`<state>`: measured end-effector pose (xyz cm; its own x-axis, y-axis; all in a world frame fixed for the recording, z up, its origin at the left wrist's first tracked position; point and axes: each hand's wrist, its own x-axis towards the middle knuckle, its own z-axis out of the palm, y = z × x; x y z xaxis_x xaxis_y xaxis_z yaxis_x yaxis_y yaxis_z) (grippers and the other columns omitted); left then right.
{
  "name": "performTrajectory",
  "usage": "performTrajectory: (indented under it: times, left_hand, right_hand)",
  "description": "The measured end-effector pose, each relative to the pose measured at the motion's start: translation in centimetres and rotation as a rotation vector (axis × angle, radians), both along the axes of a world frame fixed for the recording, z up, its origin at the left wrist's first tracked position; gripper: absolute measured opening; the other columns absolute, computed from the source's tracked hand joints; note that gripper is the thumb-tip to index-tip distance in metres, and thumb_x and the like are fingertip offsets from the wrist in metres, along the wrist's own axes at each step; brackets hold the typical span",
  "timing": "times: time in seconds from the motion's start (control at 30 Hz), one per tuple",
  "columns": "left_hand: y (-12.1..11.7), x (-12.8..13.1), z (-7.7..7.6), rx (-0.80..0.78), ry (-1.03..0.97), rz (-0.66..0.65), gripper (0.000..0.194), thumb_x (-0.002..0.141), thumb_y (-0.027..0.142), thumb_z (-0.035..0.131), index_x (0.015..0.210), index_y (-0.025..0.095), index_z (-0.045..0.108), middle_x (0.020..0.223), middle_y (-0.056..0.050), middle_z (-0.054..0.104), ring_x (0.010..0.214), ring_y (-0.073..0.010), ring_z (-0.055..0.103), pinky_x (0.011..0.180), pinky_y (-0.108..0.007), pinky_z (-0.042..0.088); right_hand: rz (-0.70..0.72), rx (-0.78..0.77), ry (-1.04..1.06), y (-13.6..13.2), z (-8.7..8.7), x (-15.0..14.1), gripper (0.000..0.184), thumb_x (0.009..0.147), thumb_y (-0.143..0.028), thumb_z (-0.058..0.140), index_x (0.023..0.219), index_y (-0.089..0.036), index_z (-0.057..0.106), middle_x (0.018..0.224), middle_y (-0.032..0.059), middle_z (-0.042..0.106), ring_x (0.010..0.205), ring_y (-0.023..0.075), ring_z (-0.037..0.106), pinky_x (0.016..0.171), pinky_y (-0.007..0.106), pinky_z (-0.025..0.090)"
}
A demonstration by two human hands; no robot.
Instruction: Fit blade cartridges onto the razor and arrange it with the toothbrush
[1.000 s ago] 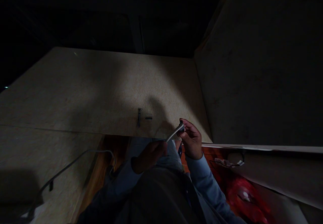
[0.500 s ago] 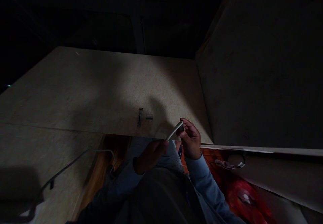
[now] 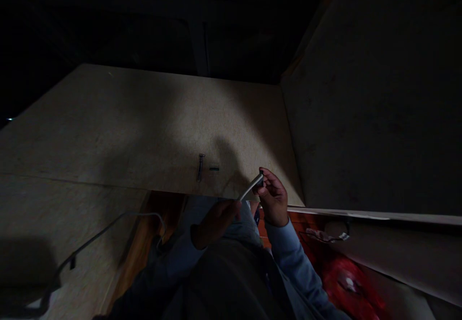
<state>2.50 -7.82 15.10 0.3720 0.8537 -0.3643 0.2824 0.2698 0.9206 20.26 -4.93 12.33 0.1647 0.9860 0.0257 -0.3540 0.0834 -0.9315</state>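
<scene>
Low over the table's near edge, my left hand (image 3: 216,221) is closed on the lower end of a slim pale handle-like stick (image 3: 250,188). The stick slants up to the right, and its far end meets a small dark block (image 3: 261,179). My right hand (image 3: 274,198) pinches that block between thumb and fingers. The dim light hides what kind of thing the block is, and whether it is joined to the stick. On the table to the left lie a razor (image 3: 200,168), its head pointing away from me, and a short dark bar (image 3: 214,169) beside it.
The pale tabletop (image 3: 162,118) meets a tall panel (image 3: 368,108) on the right. A grey cable (image 3: 104,231) loops over the lower-left surface (image 3: 90,204). Below right are a red plastic bag (image 3: 352,286) and a thin dark cord with a white tag (image 3: 344,236).
The dark block has turned slightly in my right fingers, and more of it shows above the stick's end. My left hand keeps its hold, almost still.
</scene>
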Motion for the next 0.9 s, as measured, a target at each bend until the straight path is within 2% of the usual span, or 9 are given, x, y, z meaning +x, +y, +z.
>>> performTrajectory:
  times: [0.33, 0.5, 0.7, 0.9]
  left_hand:
    - [-0.05, 0.46, -0.16, -0.031, -0.041, 0.069, 0.061, 0.09, 0.074, 0.035, 0.071, 0.02, 0.054, 0.058, 0.003, 0.04, 0.056, -0.0146, 0.039, 0.057, -0.029, 0.032]
    - [0.04, 0.28, 0.34, -0.017, 0.005, -0.013, 0.061, 0.091, 0.073, 0.032, 0.065, 0.021, 0.05, 0.057, 0.002, 0.044, 0.057, -0.0152, 0.042, 0.059, -0.03, 0.035]
    - [-0.09, -0.04, 0.66, -0.021, 0.001, -0.106, 0.059, 0.093, 0.07, 0.033, 0.064, 0.021, 0.051, 0.057, 0.003, 0.043, 0.057, -0.0148, 0.043, 0.062, -0.03, 0.037]
    - [-0.18, 0.12, 0.55, -0.039, -0.014, -0.097, 0.064, 0.089, 0.076, 0.033, 0.064, 0.021, 0.053, 0.058, 0.002, 0.044, 0.059, -0.0154, 0.043, 0.06, -0.03, 0.036]
  right_hand:
    - [0.055, -0.001, -0.003, -0.43, 0.24, -0.29, 0.049, 0.071, -0.042, 0.085, 0.115, -0.025, 0.071, 0.074, -0.0019, 0.062, 0.061, 0.0118, 0.055, 0.057, 0.027, 0.047]
    - [0.062, -0.002, -0.005, -0.42, 0.32, -0.15, 0.049, 0.074, -0.045, 0.082, 0.117, -0.026, 0.069, 0.075, -0.0023, 0.06, 0.057, 0.0108, 0.053, 0.053, 0.025, 0.046]
    - [0.047, 0.009, 0.037, -0.33, 0.54, 0.21, 0.046, 0.076, -0.04, 0.082, 0.118, -0.026, 0.07, 0.075, -0.0035, 0.058, 0.054, 0.0086, 0.052, 0.052, 0.023, 0.045]
    - [0.054, -0.003, 0.015, -0.34, 0.44, 0.19, 0.048, 0.075, -0.042, 0.082, 0.118, -0.025, 0.07, 0.073, -0.003, 0.058, 0.055, 0.01, 0.052, 0.052, 0.024, 0.046]
